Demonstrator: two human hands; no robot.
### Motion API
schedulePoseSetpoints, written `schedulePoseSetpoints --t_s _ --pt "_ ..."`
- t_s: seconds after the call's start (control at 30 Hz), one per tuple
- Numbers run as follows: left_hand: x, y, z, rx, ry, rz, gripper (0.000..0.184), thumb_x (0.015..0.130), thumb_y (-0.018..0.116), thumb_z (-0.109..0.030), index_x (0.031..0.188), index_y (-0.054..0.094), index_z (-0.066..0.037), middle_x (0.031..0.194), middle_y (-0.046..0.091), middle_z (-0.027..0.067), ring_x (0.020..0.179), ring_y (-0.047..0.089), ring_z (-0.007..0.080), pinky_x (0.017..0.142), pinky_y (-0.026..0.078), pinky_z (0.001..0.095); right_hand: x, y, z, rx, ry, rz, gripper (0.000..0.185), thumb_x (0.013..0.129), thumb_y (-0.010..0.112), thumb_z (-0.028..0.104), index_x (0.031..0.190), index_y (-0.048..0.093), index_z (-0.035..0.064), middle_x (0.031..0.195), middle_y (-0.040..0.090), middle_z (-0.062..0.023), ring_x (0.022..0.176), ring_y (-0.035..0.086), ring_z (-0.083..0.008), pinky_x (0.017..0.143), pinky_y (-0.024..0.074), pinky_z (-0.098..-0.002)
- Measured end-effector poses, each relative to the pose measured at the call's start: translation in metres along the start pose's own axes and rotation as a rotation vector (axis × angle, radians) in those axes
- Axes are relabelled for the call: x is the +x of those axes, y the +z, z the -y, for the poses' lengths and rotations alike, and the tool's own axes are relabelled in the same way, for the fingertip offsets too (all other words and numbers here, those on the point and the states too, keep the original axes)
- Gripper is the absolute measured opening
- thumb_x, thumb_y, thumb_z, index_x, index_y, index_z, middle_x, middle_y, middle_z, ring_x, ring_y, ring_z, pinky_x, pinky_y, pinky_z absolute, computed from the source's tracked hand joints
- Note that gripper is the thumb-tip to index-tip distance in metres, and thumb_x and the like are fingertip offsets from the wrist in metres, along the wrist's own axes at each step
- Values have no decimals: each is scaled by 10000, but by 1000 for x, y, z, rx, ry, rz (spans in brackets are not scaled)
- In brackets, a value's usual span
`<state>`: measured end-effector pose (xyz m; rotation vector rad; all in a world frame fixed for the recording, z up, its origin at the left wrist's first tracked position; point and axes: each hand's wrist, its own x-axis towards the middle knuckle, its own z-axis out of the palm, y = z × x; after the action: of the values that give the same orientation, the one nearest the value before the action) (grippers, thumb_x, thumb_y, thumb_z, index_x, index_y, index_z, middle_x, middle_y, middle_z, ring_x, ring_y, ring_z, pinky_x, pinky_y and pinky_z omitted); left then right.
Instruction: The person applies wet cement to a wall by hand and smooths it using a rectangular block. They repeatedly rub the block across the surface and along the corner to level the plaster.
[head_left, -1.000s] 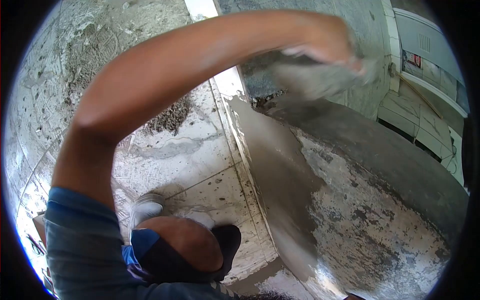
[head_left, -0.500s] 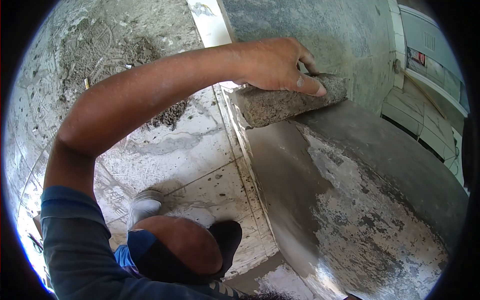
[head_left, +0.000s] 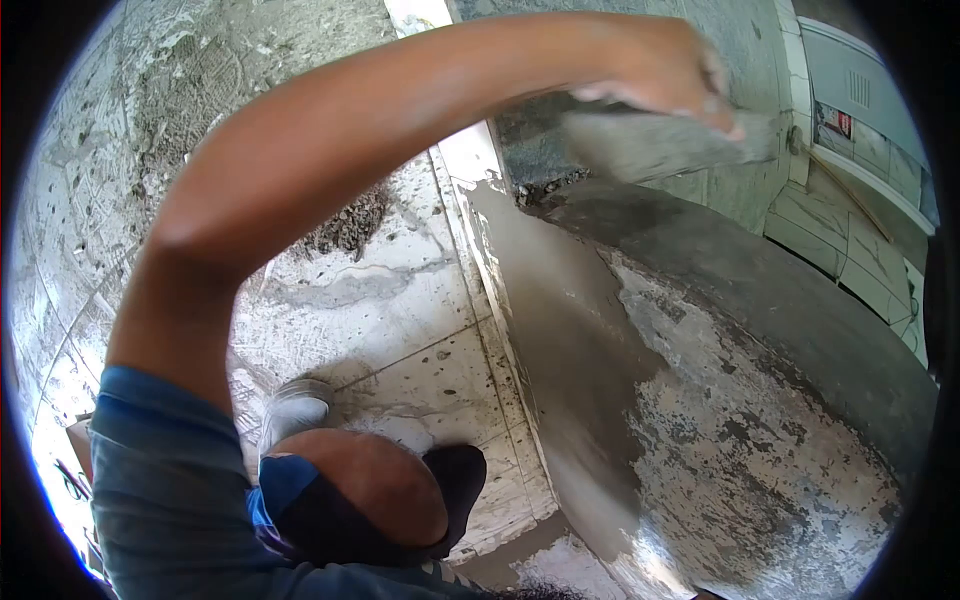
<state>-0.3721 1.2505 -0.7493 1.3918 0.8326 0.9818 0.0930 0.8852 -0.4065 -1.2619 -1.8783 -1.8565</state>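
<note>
My left hand (head_left: 665, 75) is closed on a mortar-crusted plastering float (head_left: 665, 145), a flat rectangular tool smeared by motion. Its grip is hidden behind the hand, and the thumb lies along the upper edge. The float is raised off the surface, in front of the grey wall. Below it lies wet grey mortar (head_left: 575, 320), spread smooth in a strip along the pale edge. Dark crumbs of mortar (head_left: 545, 187) sit at the strip's far end. My right hand is out of view.
A patchy, rough surface (head_left: 740, 430) borders the wet strip, with a darker grey band (head_left: 760, 260) beyond it. White floor tiles (head_left: 350, 330) on the left carry a mortar heap (head_left: 345, 220). My bent knee (head_left: 360, 485) and a grey shoe (head_left: 297, 405) are at the bottom.
My left hand has lifted the float away from the far end of the mortar strip, up and to the right. Crumbs of mortar now show where the float was.
</note>
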Motion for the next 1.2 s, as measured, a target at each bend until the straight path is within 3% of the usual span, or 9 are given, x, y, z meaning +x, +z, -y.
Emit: schedulePoseSetpoints --t_s 0.33,0.53,0.67,0.7,0.73,0.77,0.83,0.9,1.2 --pt "-59 38 -3 118 -38 -63 437 862 682 -439 1065 666 -52 1081 646 160 1056 610 278 966 468 400 6 0 -4 -2 -17 -13 666 970 471 481 1335 427 -75 1389 392 -302 1296 387 -446 1028 327 -554" --pt "69 62 -11 252 180 -483 445 887 653 -399 1117 643 -19 1093 647 177 1034 644 267 872 535 430 10 1 -8 23 -21 -27 688 964 480 491 1320 444 -96 1383 399 -305 1294 392 -443 1029 331 -548" --pt "-20 -1 -57 -110 158 -457 536 890 632 -324 1284 521 23 1119 629 244 1015 615 358 887 476 414 10 1 -12 16 -21 -52 702 960 485 499 1310 455 -110 1379 404 -307 1293 395 -440 1030 333 -544" --pt "-29 8 -23 50 431 -712 523 887 636 -345 1246 541 24 1047 657 223 943 641 321 817 505 400 8 3 -11 20 -14 -54 706 959 486 500 1308 458 -113 1378 405 -308 1292 396 -440 1030 334 -543" --pt "-66 20 -15 -15 100 -590 612 821 638 -500 1189 593 -14 1009 659 195 851 679 310 755 555 419 8 4 -11 22 -13 -64 710 958 488 502 1305 461 -117 1378 406 -308 1292 397 -439 1030 334 -542" --pt "-100 35 -4 -38 422 -794 685 811 676 -412 1298 496 35 1052 622 226 919 638 303 816 523 428 9 6 -12 26 -13 -69 714 957 489 504 1303 464 -120 1377 407 -309 1291 398 -439 1031 335 -540" --pt "-171 85 24 116 167 -865 805 800 709 -282 1415 327 69 1184 528 246 1063 549 321 928 446 434 14 8 -15 38 -12 -80 721 955 492 507 1298 470 -127 1375 410 -310 1291 399 -437 1031 336 -538" --pt "-206 139 36 -123 45 -805 868 798 708 -182 1468 209 55 1288 398 252 1174 426 337 1013 345 443 16 8 -19 52 -9 -81 725 954 493 509 1295 472 -131 1374 411 -310 1290 400 -437 1031 337 -537" --pt "-162 190 36 -13 71 -1007 861 826 715 -209 1468 203 51 1251 325 243 1136 391 359 995 347 454 25 2 -20 -66 -96 -148 692 947 499 533 1235 551 -94 1300 493 -283 1208 483 -407 988 372 -528"
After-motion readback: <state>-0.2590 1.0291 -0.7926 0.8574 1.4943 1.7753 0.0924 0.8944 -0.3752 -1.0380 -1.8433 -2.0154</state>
